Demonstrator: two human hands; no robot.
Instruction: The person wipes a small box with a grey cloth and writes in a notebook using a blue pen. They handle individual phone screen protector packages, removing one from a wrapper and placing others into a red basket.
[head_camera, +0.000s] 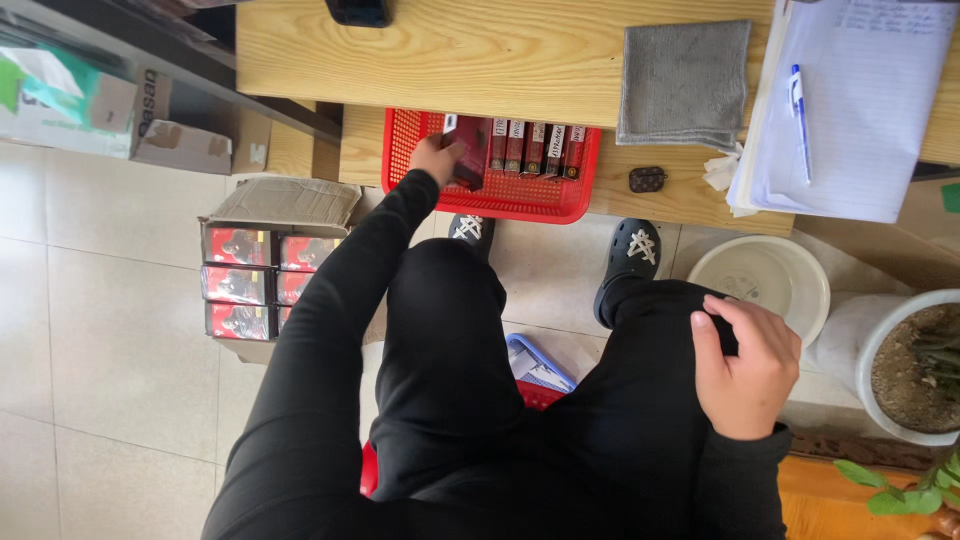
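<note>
Your left hand (437, 157) reaches into red basket (490, 200) on lower wooden shelf under tabletop edge, fingers closed around dark red box (468, 150), placing it at left end of row. Row of upright boxes (535, 148) already stands along basket's far wall; near half of basket bare. Open carton (250, 280) on floor at your left holds more boxes, stacked. Your right hand (745, 365) rests loosely curled on right knee, holding nothing.
</note>
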